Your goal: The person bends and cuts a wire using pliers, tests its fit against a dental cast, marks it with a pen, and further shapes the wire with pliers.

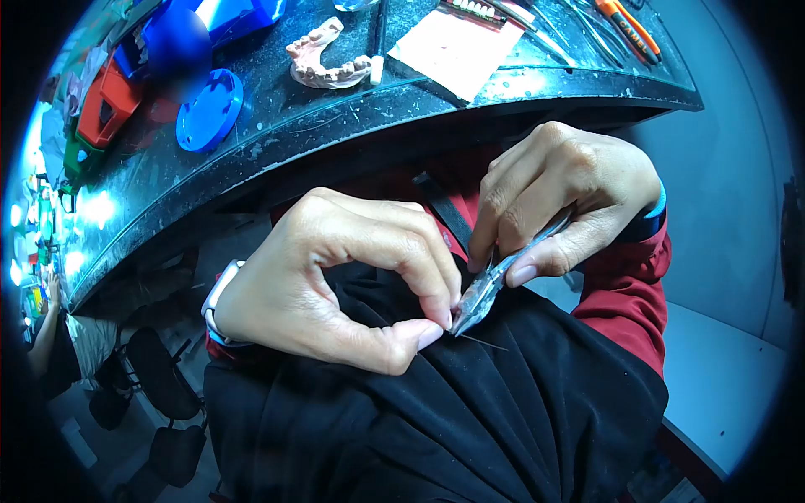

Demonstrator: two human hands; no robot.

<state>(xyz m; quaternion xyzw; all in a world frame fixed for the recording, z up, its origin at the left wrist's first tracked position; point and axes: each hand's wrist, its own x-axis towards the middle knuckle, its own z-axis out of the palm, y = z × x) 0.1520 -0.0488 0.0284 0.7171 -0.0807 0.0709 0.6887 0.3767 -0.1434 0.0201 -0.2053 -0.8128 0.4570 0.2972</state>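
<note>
Over the dark cloth (520,394) on my lap, my right hand (570,197) grips a narrow, crinkled, silvery-grey packet (485,295) between thumb and fingers. The packet slants down to the left and looks like clear plastic or foil; its contents cannot be made out. Thumb and index fingertip of my left hand (352,281) pinch together at the packet's lower end. From that end a thin dark strand (486,344) sticks out to the right. What lies between the left fingertips is mostly hidden.
On the dark, speckled bench (352,117) ahead sit a dental cast (323,63), a round blue lid (210,111), a white sheet (457,50), orange-handled tool (631,32) and red container (109,101). Chairs (159,377) and another person's arm (49,331) are at left.
</note>
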